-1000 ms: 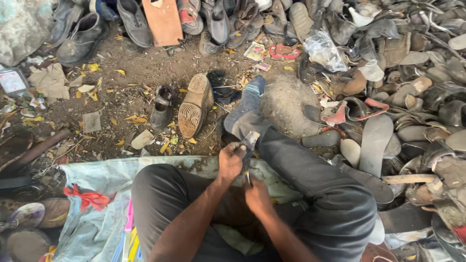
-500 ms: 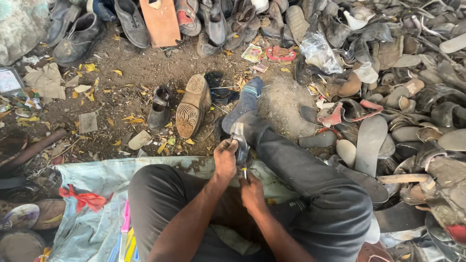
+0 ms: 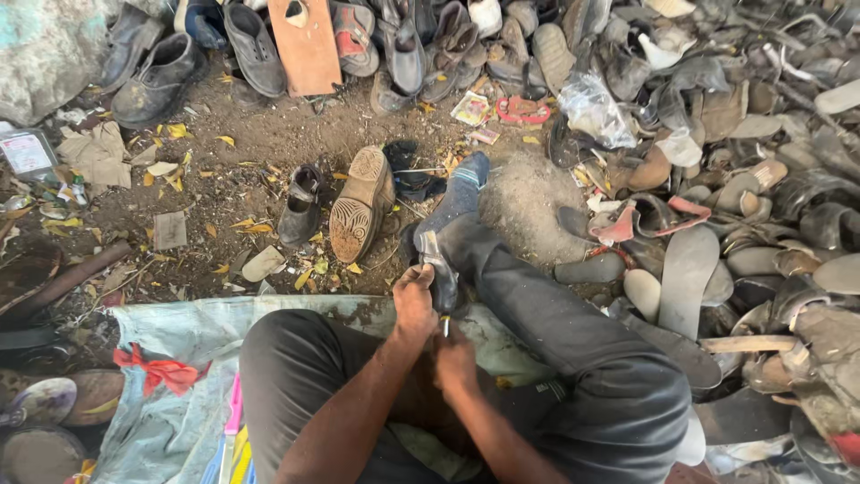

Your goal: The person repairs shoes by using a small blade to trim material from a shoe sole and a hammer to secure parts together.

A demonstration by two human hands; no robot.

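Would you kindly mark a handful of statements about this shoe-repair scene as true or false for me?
1. The left hand grips a dark shoe piece. True.
2. The right hand rests flat on the ground. False: it is raised at the shoe piece, with a small tool at its fingers.
3. A tan shoe lies sole-up on the dirt. True.
4. The heap of worn soles lies on the person's left. False: it is on the right.
5. An orange board lies among shoes at the top. True.
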